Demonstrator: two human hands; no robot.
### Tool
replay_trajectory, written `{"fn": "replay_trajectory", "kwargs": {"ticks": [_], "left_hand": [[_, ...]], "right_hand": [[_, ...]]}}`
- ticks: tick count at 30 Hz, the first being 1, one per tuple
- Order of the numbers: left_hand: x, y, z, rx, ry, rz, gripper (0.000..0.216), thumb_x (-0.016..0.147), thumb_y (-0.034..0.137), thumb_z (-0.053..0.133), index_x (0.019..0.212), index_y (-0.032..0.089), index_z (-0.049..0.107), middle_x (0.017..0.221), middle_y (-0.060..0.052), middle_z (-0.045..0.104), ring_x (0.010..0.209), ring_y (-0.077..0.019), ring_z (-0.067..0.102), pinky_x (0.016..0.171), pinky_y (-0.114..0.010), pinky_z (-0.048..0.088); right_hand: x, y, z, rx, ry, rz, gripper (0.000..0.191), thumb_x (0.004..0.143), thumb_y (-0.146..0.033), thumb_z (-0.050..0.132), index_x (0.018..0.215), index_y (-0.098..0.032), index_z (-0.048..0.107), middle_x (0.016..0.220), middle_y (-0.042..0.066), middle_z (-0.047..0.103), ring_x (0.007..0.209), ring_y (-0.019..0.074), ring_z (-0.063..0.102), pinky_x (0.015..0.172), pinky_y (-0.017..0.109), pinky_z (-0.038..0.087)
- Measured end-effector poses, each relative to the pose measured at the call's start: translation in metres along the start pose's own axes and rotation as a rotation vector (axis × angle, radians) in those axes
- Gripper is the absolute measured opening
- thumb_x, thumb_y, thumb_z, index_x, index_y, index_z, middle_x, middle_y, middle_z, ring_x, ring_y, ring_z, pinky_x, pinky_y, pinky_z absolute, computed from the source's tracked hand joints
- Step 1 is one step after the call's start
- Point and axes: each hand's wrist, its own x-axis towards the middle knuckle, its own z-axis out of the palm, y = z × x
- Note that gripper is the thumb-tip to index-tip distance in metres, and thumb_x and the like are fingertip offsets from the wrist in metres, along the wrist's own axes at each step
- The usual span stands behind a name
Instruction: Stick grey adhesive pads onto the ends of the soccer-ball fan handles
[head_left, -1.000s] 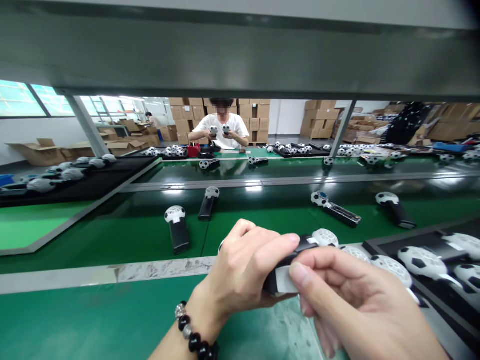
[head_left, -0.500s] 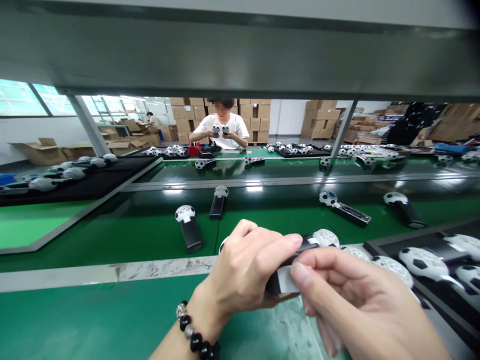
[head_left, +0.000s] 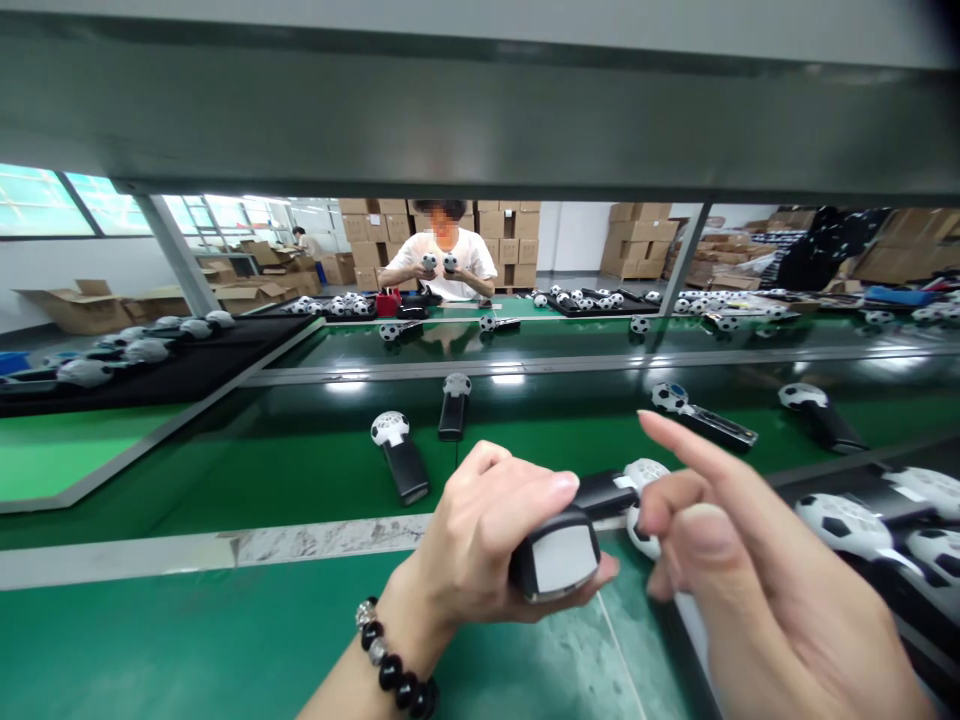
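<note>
My left hand [head_left: 491, 535] is wrapped round the black handle of a handheld fan [head_left: 564, 560]. The handle's pale grey end face points toward me, and my fingers hide the rest of it. To its right, my right hand [head_left: 739, 555] hovers apart from the handle. Its index finger stretches out while the other fingers curl loosely, and nothing shows in them. Behind the hands lies another fan with a black handle [head_left: 604, 495] and a white football-patterned head [head_left: 645, 475].
Football-headed fans [head_left: 401, 455] lie on the green conveyor belt [head_left: 285, 450]. At right, a black tray holds more fans [head_left: 847, 525]; another tray [head_left: 247, 350] stands at left. Overhead runs a grey shelf [head_left: 480, 120]. Across the line, a person [head_left: 442, 255] holds two ball heads.
My right hand has let go of the handle end and drawn away to the right, its index finger now extended. The pale end face is uncovered. The fans on the belt have shifted right.
</note>
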Motion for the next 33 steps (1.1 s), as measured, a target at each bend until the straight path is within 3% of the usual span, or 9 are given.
{"fn": "replay_trajectory", "kwargs": {"ticks": [2, 6, 13, 16, 19, 23, 26, 28, 33], "left_hand": [[-0.002, 0.003, 0.001, -0.039, 0.003, -0.031, 0.057, 0.098, 0.037, 0.064, 0.142, 0.013, 0.037, 0.092, -0.010, 0.075, 0.077, -0.0173, 0.072, 0.065, -0.033, 0.049], [-0.004, 0.007, 0.002, -0.137, 0.036, -0.017, 0.046, 0.106, 0.035, 0.047, 0.147, 0.019, 0.037, 0.083, -0.006, 0.073, 0.069, -0.0170, 0.067, 0.062, -0.035, 0.050], [0.007, 0.014, -0.017, -0.238, -0.193, -0.255, 0.029, 0.107, 0.043, 0.036, 0.110, 0.023, 0.057, 0.075, -0.003, 0.067, 0.064, -0.0176, 0.062, 0.065, -0.040, 0.056], [0.006, 0.016, -0.016, -0.212, -0.165, -0.181, 0.021, 0.106, 0.040, 0.042, 0.112, 0.023, 0.053, 0.075, -0.003, 0.065, 0.065, -0.0169, 0.062, 0.064, -0.038, 0.054], [0.002, 0.015, -0.007, -0.171, -0.038, -0.049, 0.038, 0.102, 0.034, 0.055, 0.136, 0.020, 0.043, 0.076, -0.002, 0.064, 0.063, -0.0159, 0.060, 0.060, -0.035, 0.050], [-0.004, 0.012, 0.004, -0.183, 0.094, -0.030, 0.061, 0.097, 0.035, 0.064, 0.148, 0.013, 0.040, 0.082, -0.005, 0.066, 0.066, -0.0165, 0.063, 0.065, -0.037, 0.054], [-0.011, 0.012, 0.010, -0.221, 0.099, -0.129, 0.075, 0.091, 0.035, 0.073, 0.153, 0.016, 0.036, 0.102, -0.012, 0.067, 0.077, -0.0185, 0.068, 0.069, -0.036, 0.062], [-0.018, 0.011, 0.015, -0.283, 0.075, -0.249, 0.087, 0.091, 0.032, 0.075, 0.160, 0.020, 0.023, 0.112, -0.016, 0.064, 0.085, -0.0198, 0.070, 0.069, -0.033, 0.066], [-0.038, 0.000, 0.026, -0.292, -0.003, -0.481, 0.093, 0.096, 0.034, 0.063, 0.164, 0.028, 0.001, 0.131, -0.020, 0.060, 0.101, -0.0248, 0.074, 0.073, -0.033, 0.068]], "right_hand": [[0.001, 0.002, 0.002, 0.058, -0.061, 0.016, 0.077, 0.080, -0.088, 0.055, 0.126, -0.029, 0.073, 0.093, 0.005, 0.073, 0.076, 0.0204, 0.069, 0.071, 0.027, 0.061], [-0.006, 0.005, 0.015, 0.233, -0.434, 0.104, 0.085, 0.069, -0.081, 0.075, 0.138, -0.034, 0.066, 0.135, 0.006, 0.068, 0.119, 0.0333, 0.067, 0.098, 0.039, 0.058], [-0.011, 0.007, 0.016, 0.329, -0.564, 0.058, 0.053, 0.096, -0.065, 0.059, 0.144, -0.043, 0.057, 0.156, 0.000, 0.051, 0.143, 0.0335, 0.049, 0.080, 0.032, 0.065], [-0.007, 0.009, 0.011, 0.354, -0.601, -0.009, 0.043, 0.102, -0.060, 0.052, 0.142, -0.047, 0.056, 0.155, -0.004, 0.052, 0.147, 0.0273, 0.045, 0.116, 0.044, 0.047], [0.000, 0.014, 0.008, 0.372, -0.666, -0.023, 0.040, 0.105, -0.058, 0.046, 0.143, -0.047, 0.054, 0.155, -0.006, 0.050, 0.149, 0.0244, 0.041, 0.127, 0.050, 0.026], [0.007, 0.024, 0.007, 0.414, -0.762, -0.041, 0.045, 0.105, -0.061, 0.042, 0.146, -0.047, 0.051, 0.157, -0.006, 0.048, 0.150, 0.0257, 0.039, 0.127, 0.054, 0.021], [0.010, 0.024, 0.010, 0.344, -0.720, -0.031, 0.069, 0.086, -0.063, 0.073, 0.148, -0.044, 0.052, 0.157, -0.003, 0.050, 0.149, 0.0331, 0.040, 0.124, 0.054, 0.030], [0.012, 0.020, 0.012, 0.243, -0.671, -0.041, 0.078, 0.075, -0.042, 0.087, 0.147, -0.039, 0.056, 0.151, 0.000, 0.058, 0.140, 0.0347, 0.052, 0.115, 0.047, 0.046], [0.028, 0.016, 0.019, -0.014, -0.590, -0.248, 0.046, 0.089, -0.014, 0.066, 0.131, -0.031, 0.063, 0.127, 0.001, 0.071, 0.106, 0.0242, 0.072, 0.086, 0.031, 0.061]]}}
